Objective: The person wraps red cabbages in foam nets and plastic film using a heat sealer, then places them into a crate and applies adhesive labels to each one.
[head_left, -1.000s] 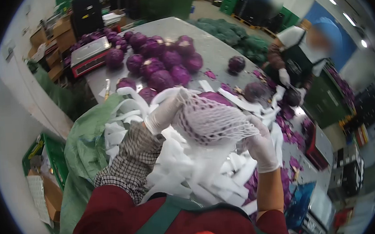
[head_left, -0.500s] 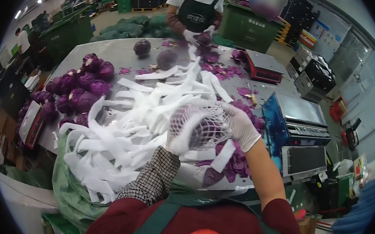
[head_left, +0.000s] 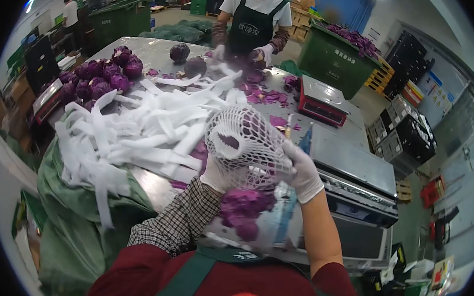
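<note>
A purple cabbage [head_left: 228,141] sits inside a white foam net sleeve [head_left: 249,127] in front of me, its skin showing through the mesh and a round opening. My gloved left hand [head_left: 214,175] supports the wrapped cabbage from below and the left; its fingers are mostly behind it. On the other side, my gloved right hand [head_left: 304,170] is closed on the gathered edge of the net. Just left of the cabbage, a big pile of flat white foam sleeves [head_left: 135,133] spills over the table. Loose purple leaves [head_left: 244,208] lie below my hands.
Several purple cabbages [head_left: 100,78] are heaped at the left back beside a red scale [head_left: 49,100]. Another scale [head_left: 322,99] and a metal machine [head_left: 356,177] stand on the right. Across the table [head_left: 123,47], a co-worker [head_left: 255,27] handles a cabbage. Green bins stand behind.
The view has swung to the right. The wrapped cabbage has turned in my hands, and the net's round opening now faces up and left. The co-worker's hands have moved apart.
</note>
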### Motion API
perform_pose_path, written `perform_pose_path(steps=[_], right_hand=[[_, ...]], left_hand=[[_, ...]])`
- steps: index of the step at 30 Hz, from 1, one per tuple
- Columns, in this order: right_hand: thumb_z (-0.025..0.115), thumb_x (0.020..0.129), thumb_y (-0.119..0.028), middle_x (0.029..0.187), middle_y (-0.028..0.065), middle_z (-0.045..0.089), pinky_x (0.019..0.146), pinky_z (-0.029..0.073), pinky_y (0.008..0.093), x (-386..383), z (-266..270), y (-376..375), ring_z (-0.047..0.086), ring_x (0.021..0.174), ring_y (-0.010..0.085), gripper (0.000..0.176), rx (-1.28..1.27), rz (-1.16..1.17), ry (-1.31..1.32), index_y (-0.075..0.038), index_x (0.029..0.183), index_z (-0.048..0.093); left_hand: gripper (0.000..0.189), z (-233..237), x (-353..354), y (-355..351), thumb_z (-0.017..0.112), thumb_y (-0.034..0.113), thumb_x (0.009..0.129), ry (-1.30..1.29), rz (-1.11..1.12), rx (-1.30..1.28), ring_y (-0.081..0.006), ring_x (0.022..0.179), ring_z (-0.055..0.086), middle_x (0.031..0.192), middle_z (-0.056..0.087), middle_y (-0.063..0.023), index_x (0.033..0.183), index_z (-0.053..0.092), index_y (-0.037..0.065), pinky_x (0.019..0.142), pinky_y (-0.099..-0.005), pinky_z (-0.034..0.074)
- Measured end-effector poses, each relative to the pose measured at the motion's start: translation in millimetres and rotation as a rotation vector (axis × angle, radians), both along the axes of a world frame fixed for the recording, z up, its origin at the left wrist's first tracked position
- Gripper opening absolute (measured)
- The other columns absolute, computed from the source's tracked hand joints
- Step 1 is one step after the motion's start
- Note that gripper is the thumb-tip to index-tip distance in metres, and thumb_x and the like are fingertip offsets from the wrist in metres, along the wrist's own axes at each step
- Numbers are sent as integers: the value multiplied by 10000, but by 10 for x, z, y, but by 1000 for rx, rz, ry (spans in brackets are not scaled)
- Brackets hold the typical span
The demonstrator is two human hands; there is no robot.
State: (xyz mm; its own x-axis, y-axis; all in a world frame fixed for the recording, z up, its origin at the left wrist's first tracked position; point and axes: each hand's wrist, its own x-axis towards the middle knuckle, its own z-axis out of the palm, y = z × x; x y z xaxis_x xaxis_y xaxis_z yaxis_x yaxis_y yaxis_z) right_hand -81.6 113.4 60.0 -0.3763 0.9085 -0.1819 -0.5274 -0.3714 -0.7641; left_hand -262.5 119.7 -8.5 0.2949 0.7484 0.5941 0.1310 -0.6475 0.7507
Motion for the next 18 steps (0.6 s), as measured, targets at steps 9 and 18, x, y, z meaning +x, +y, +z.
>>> perform_pose_path(steps=[9, 18], right_hand=[[605, 822, -366, 975, 30, 577, 758, 448, 276, 2746, 347, 349, 546, 811, 159, 443, 351, -365, -756, -50, 1123, 529], [614, 830, -220, 1038, 46, 589, 843, 411, 237, 4139, 32, 393, 529, 955, 99, 408, 365, -238, -700, -4, 1160, 509]], left_hand=[[470, 1012, 2278, 160, 360, 407, 902, -1012, -627, -807, -213, 871, 611, 1010, 618, -106, 1115, 542, 30, 797, -352, 505], [374, 195, 4022, 804, 497, 355, 895, -143, -287, -586, -103, 507, 549, 718, 619, -59, 976, 610, 7, 431, -233, 444]])
